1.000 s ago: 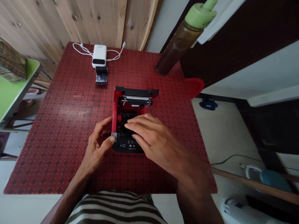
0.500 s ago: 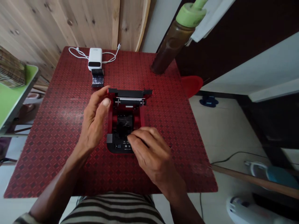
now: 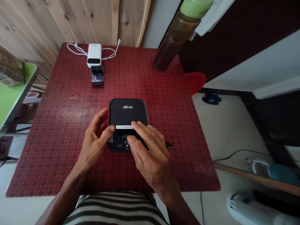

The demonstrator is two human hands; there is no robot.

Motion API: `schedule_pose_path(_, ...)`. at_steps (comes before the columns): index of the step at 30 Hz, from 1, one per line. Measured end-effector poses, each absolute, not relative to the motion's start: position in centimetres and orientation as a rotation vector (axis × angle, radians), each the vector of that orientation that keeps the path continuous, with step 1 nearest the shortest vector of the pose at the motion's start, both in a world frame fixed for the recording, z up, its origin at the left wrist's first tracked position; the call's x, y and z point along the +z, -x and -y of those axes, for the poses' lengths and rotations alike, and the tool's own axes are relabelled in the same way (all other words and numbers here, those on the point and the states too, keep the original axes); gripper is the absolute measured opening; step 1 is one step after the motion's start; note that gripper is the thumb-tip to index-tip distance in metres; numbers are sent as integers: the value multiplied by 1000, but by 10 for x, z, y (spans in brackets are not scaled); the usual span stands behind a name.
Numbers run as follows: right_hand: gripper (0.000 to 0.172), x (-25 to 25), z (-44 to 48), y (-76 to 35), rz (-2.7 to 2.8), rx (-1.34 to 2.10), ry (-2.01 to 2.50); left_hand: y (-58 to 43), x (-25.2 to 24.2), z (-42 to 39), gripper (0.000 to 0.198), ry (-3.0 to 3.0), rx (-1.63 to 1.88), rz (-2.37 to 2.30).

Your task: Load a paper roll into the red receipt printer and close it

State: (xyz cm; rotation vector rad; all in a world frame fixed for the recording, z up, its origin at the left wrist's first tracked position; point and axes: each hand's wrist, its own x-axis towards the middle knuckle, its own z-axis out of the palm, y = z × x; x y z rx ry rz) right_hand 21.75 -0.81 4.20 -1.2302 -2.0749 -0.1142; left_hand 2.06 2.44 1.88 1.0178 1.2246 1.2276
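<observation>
A small red-and-black label printer (image 3: 127,115) stands on the table before me, its black lid lowered over the body. A dark gap shows between the lid's front edge and the button panel, with a bit of black film (image 3: 122,136) in it. My left hand (image 3: 96,134) grips the printer's left side, thumb at the lid's front corner and fingers along the wall. My right hand (image 3: 150,150) is curled over the front right, fingertips on the lid's edge and thumb by the film. Its palm hides the right part of the panel.
A white power bank (image 3: 94,54) with a white cable (image 3: 112,53) lies at the back left, a folded black film piece (image 3: 97,75) before it. A tall brown bottle (image 3: 173,40) with a green cap stands back right. A dark pointed thing (image 3: 170,144) sticks out beside my right hand.
The printer's lid has swung down from upright and now covers the inside. My left hand has slid down toward the front corner; my right fingers have moved onto the lid's edge.
</observation>
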Motion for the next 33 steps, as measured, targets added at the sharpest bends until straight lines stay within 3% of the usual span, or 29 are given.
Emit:
schedule_pose_path(11, 20, 49, 7, -215, 2125, -22, 1275, -23, 20, -23, 50, -1068, 1207, -1236)
schedule_pose_path(16, 19, 45, 7, -217, 2092, 15, 1235, -21, 19, -20, 58, -1018, 1170, -1268)
schedule_pose_path(29, 74, 9, 55, -225, 1613, 243, 1431, -9, 21, 1, 57, -972, 1110, -1239)
schedule_pose_path(33, 74, -5, 58, -223, 1517, 321, 1536, -11, 18, 2, 57, -922, 1124, -1209)
